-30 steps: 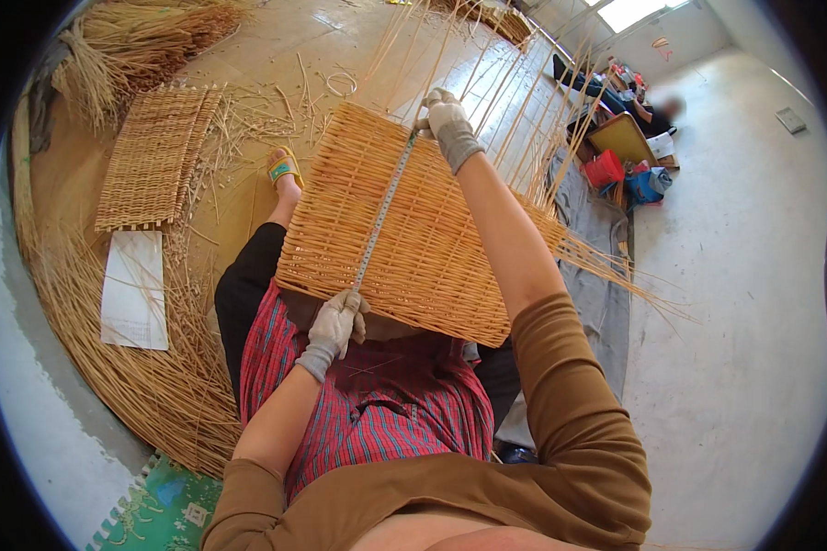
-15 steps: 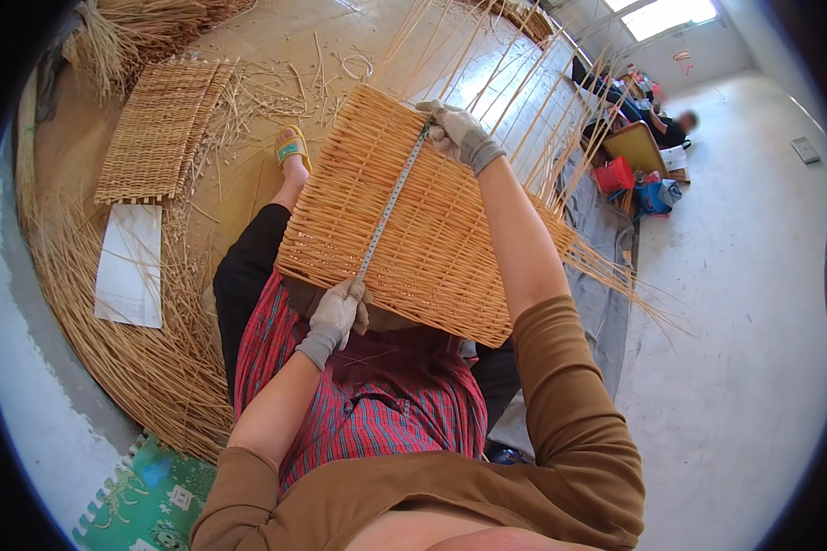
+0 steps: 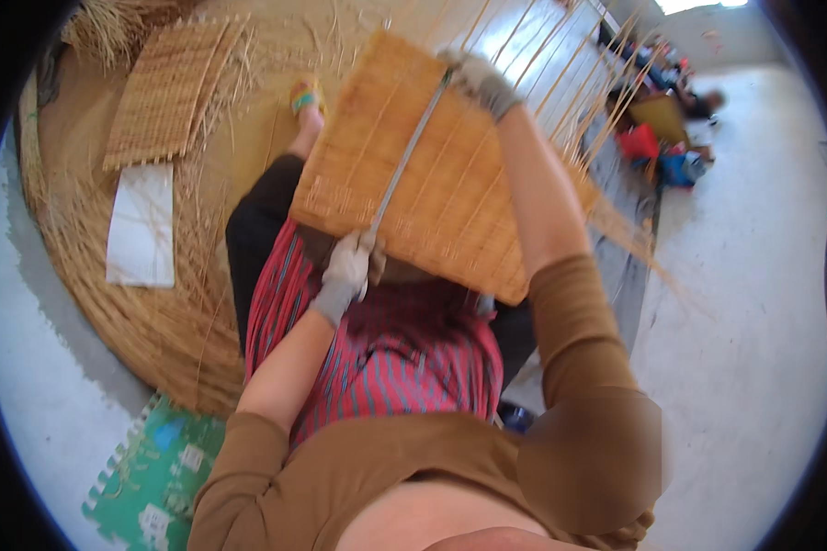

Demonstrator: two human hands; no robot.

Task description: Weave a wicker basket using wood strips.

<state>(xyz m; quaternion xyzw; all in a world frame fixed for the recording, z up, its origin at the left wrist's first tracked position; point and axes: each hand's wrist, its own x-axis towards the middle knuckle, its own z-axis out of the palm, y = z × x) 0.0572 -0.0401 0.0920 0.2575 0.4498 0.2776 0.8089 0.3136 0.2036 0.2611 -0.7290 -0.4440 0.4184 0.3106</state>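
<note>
Across my lap lies a tan woven wicker panel (image 3: 473, 184), slanted, with long loose canes standing out from its far right side. A narrow measuring tape (image 3: 406, 163) stretches over the weave from the near edge to the far edge. In a pale work glove, my left hand (image 3: 349, 268) is closed on the tape's near end at the panel's lower edge. My right hand (image 3: 483, 84), also gloved, holds the tape's other end at the far edge, its fingers bent over the rim. Motion smears the fine detail of both hands.
On the left, stacked woven panels (image 3: 170, 92) lie beside a white sheet (image 3: 141, 230) and a broad spread of loose canes (image 3: 170, 340). A green foam mat (image 3: 156, 477) is at lower left. Far right, a person sits near a red container (image 3: 639, 142) and a blue one (image 3: 678, 170).
The view has shifted, so the panel, my hands and the floor items sit higher in the picture and slightly right. Both hands keep their hold on the tape.
</note>
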